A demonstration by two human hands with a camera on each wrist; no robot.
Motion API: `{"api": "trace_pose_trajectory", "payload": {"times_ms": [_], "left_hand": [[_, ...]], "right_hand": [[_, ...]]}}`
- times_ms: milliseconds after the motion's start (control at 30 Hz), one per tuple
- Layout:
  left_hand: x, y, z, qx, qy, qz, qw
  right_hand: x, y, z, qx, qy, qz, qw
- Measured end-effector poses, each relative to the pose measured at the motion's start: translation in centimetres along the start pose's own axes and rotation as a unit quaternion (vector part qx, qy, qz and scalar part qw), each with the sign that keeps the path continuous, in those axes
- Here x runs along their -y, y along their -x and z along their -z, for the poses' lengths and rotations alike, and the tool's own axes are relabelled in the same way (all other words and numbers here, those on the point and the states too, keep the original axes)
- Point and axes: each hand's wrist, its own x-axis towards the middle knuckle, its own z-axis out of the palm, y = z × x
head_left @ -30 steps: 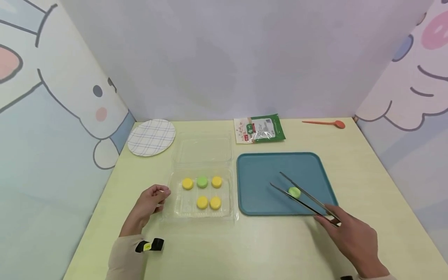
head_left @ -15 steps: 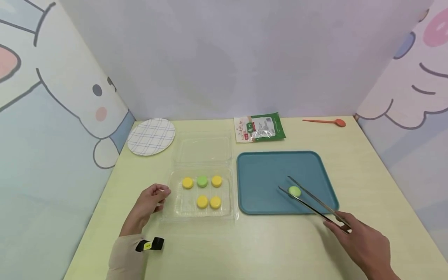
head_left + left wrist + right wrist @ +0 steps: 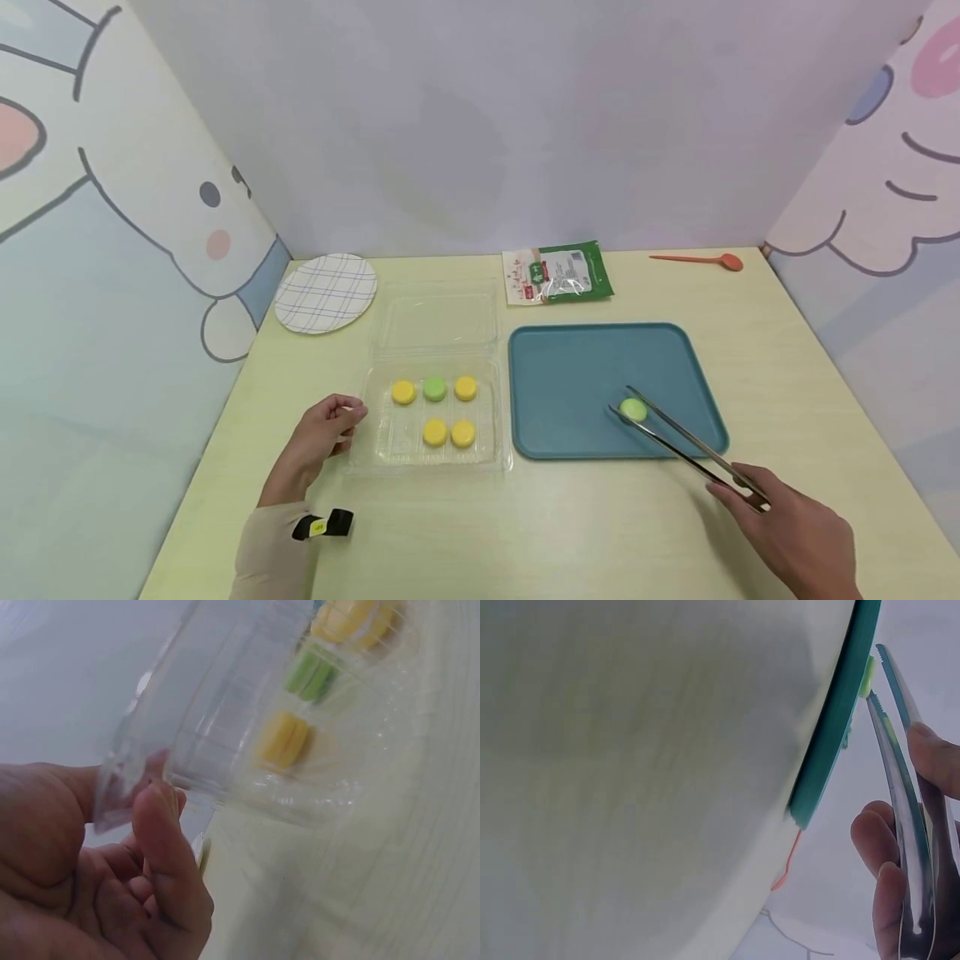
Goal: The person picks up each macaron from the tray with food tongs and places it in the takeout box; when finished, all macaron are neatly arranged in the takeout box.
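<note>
A clear plastic clamshell box (image 3: pixel 431 467) lies open at the middle left, with several yellow macarons (image 3: pixel 435 432) and a green macaron (image 3: pixel 435 388) inside. My left hand (image 3: pixel 321 437) is at its left side; the left wrist view shows thumb and finger pinching the clear rim (image 3: pixel 124 780). In my right hand (image 3: pixel 798 529) I hold metal tongs (image 3: pixel 911 847) by their rear part. Their tips reach over the blue tray (image 3: pixel 562 367), spread on either side of a second green macaron (image 3: pixel 633 409). Whether the tips touch it I cannot tell.
Behind the tray lies a green and white packet (image 3: pixel 558 275). An orange spoon (image 3: pixel 697 259) is at the back right, and a checked round plate (image 3: pixel 326 293) at the back left. Cartoon-printed walls (image 3: pixel 187 275) close in the table's sides.
My right hand has drawn the tongs back toward the lower right, so the tips sit nearer the green macaron on the tray. The left hand stays at the box.
</note>
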Motion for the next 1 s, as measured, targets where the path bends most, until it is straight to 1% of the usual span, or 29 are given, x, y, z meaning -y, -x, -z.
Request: {"api": "trace_pose_trajectory", "payload": {"times_ms": [100, 200, 400, 533, 700, 900, 1000], "left_hand": [[-0.03, -0.01, 0.04, 0.0, 0.002, -0.002, 1.0], [-0.05, -0.07, 0.06, 0.0, 0.002, -0.003, 1.0], [0.0, -0.16, -0.01, -0.001, 0.002, -0.002, 1.0], [0.03, -0.12, -0.03, -0.001, 0.003, 0.0, 1.0], [0.04, -0.07, -0.01, 0.0, 0.003, 0.0, 1.0], [0.06, -0.17, 0.04, 0.0, 0.004, 0.004, 1.0], [0.11, -0.28, 0.07, 0.002, 0.004, 0.007, 1.0]], "right_hand": [[-0.35, 0.18, 0.04, -0.024, -0.002, 0.013, 0.9996], [-0.59, 0.2, 0.03, -0.038, 0.002, 0.02, 0.9991], [-0.62, 0.09, 0.07, -0.034, 0.008, 0.019, 0.9992], [-0.57, -0.02, 0.12, -0.04, 0.011, 0.026, 0.9988], [-0.55, 0.0, 0.16, -0.033, 0.015, 0.026, 0.999], [-0.78, 0.25, 0.09, -0.055, 0.01, 0.035, 0.9978], [-0.73, 0.27, 0.1, -0.053, 0.012, 0.035, 0.9979]]}}
